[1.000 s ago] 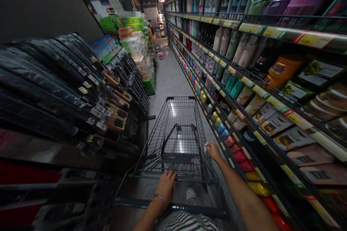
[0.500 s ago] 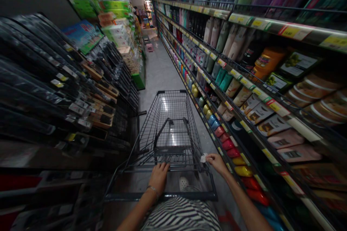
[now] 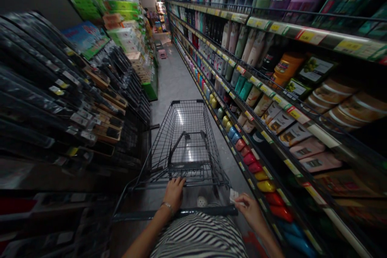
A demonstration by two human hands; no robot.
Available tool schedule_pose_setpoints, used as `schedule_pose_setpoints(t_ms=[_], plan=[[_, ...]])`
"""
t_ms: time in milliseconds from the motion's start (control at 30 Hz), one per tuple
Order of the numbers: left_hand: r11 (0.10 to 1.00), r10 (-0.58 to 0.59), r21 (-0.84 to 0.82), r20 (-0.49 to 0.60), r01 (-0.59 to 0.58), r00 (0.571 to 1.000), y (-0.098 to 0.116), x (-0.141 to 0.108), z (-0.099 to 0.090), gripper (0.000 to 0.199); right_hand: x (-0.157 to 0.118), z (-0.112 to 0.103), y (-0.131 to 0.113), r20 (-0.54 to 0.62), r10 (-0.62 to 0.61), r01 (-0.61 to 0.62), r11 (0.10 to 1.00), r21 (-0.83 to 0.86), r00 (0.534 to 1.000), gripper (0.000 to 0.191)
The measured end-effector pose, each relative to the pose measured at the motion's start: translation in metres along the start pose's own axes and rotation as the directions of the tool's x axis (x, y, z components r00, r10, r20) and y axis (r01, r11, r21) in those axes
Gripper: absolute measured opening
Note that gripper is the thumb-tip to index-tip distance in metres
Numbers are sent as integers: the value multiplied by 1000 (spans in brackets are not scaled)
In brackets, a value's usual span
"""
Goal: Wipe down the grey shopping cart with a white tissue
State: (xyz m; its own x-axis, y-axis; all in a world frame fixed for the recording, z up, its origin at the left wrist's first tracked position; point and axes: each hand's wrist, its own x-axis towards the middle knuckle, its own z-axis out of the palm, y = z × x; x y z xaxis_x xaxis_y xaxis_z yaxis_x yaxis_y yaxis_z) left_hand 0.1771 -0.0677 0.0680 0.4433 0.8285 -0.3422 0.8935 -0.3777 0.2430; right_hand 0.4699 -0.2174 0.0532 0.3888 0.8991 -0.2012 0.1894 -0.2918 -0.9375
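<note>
A dark wire shopping cart [image 3: 193, 115], its basket holding no goods, stands in front of me in the aisle. My left hand [image 3: 174, 194] has its fingers over the rear rail of the basket, and its wrist, with a bracelet, lies across the handlebar [image 3: 208, 211]. Beside the right end of that handlebar, my right hand [image 3: 247, 206] pinches a small white slip of paper [image 3: 233, 195] between thumb and fingers. The slip's print is too small to read.
Tall shelves [image 3: 272, 105] with bottles, tubs and price tags run along the right. Dark plastic-wrapped goods [image 3: 45, 92] line the left, with stacked green and white packs [image 3: 130, 32] beyond. Grey floor [image 3: 172, 72] leads to a pink stool [image 3: 162, 53].
My right hand with the paper has come down and closer to me, beside the handlebar. My left hand stays on the cart. The view has shifted slightly to the right.
</note>
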Motion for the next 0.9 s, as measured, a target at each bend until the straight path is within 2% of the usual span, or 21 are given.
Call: schedule_pose_setpoints(t_ms=[133,267,367,433,533,633,733,900], plan=[[997,61,-36,-42,-63,997,-5,-5,-3,58,-25,3,4,-47,-11,10,1000,-25,999,27],[991,116,-59,-101,-122,988,-17,-28,-6,56,-30,10,5,-114,-41,32,996,-81,993,22],[989,108,-77,-187,-124,976,-39,-53,4,45,-27,17,4,-170,-81,62,991,-117,982,21],[992,62,-90,-254,-87,965,-59,-69,16,41,-22,20,2,-201,-106,79,987,-138,974,21],[994,40,-93,-201,-59,979,-86,-85,31,37,-5,23,-4,-221,-143,107,980,-170,965,18],[999,43,-18,-96,-45,994,-97,-88,35,39,24,24,-12,-206,-189,147,969,-200,960,14],[999,36,40,-54,-34,998,-92,-80,29,39,58,24,-19,-181,-225,182,956,-230,957,11],[998,31,52,-75,-27,997,-77,-64,20,38,101,20,-27,-150,-260,210,935,-285,954,11]])
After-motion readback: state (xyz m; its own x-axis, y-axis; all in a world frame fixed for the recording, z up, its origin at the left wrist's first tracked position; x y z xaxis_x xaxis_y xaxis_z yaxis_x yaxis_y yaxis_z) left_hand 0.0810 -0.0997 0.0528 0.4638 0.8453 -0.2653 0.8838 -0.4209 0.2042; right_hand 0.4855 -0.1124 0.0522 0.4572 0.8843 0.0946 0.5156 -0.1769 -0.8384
